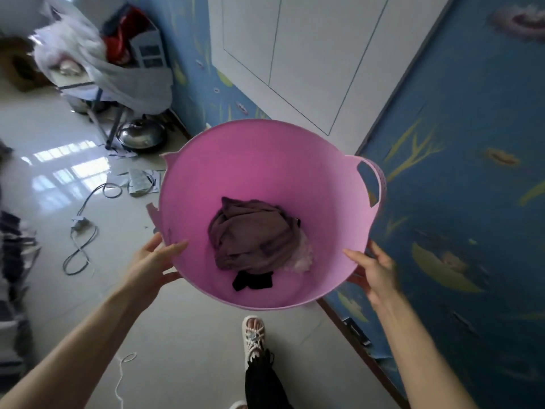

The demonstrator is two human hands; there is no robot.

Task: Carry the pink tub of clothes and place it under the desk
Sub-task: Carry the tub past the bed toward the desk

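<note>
Tub: the pink tub (265,160) is held up off the pale tiled floor (182,343) in the centre of the frame, its mouth facing the camera.
Clothes: a mauve-brown garment (250,234) lies bunched at the bottom, a small black piece (252,280) just below it and a pale piece at its right edge.
Left hand: the left hand (153,262) clasps the lower-left rim, thumb inside, fingers outside.
Right hand: the right hand (373,268) clasps the lower-right rim the same way.
Handle: a loop handle (376,180) sticks out at the tub's right.
Surroundings: blue patterned wall (460,202) on the right; a sandalled foot (253,335) at lower centre; a grey cable (78,255) at left.
</note>
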